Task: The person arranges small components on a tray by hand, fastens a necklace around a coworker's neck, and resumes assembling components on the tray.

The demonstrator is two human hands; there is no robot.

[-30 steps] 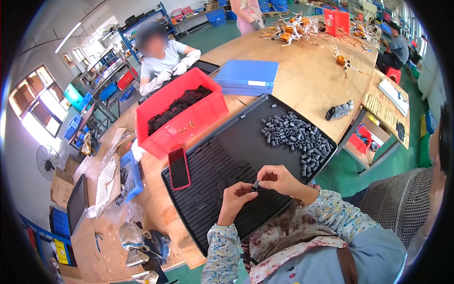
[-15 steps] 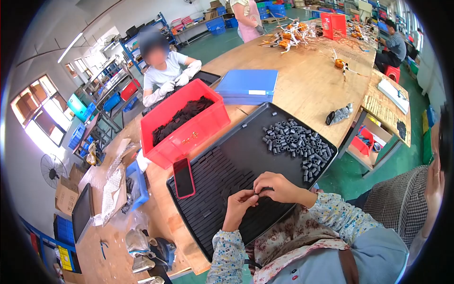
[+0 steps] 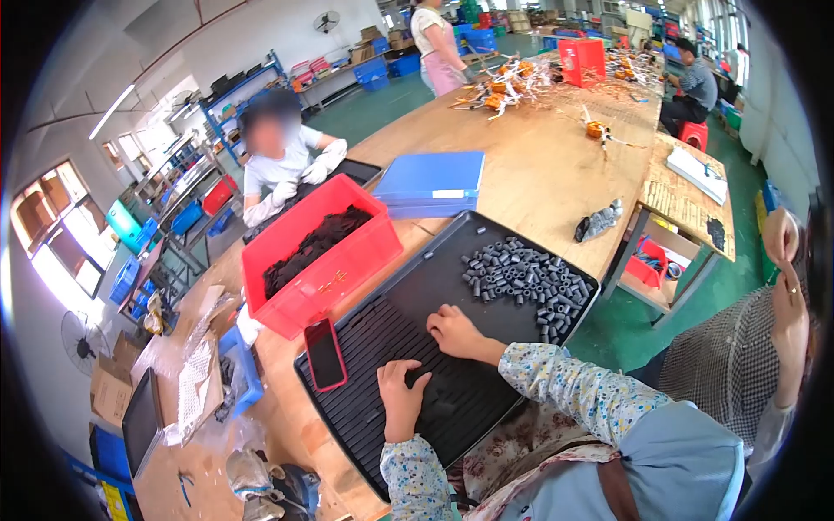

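My left hand [image 3: 401, 398] rests low over the black tray [image 3: 443, 258], its thumb apart from its fingers and nothing visible between them. Above and to the right of it, my right hand [image 3: 458, 333] is curled with fingertips down at the tray; what they hold, if anything, is hidden. Beneath and left of the hands lie rows of thin black strips [image 3: 369, 347]. Short dark grey tube pieces [image 3: 521, 273] are heaped at the tray's far right. A phone with a red edge [image 3: 326, 356] lies across the tray's left rim.
A red bin [image 3: 321, 291] of black material stands beyond the tray, next to a blue folder-like box [image 3: 432, 181]. Across the table sits a person in white gloves [image 3: 282, 191]. Orange coils with white leads [image 3: 512, 82] lie farther back. Another person's checked sleeve [image 3: 717, 347] is at right.
My hands were together, fingers pinching a small dark piece. Now they are apart: the left has moved left, the right up and left to the strips. The camera view has shifted slightly.
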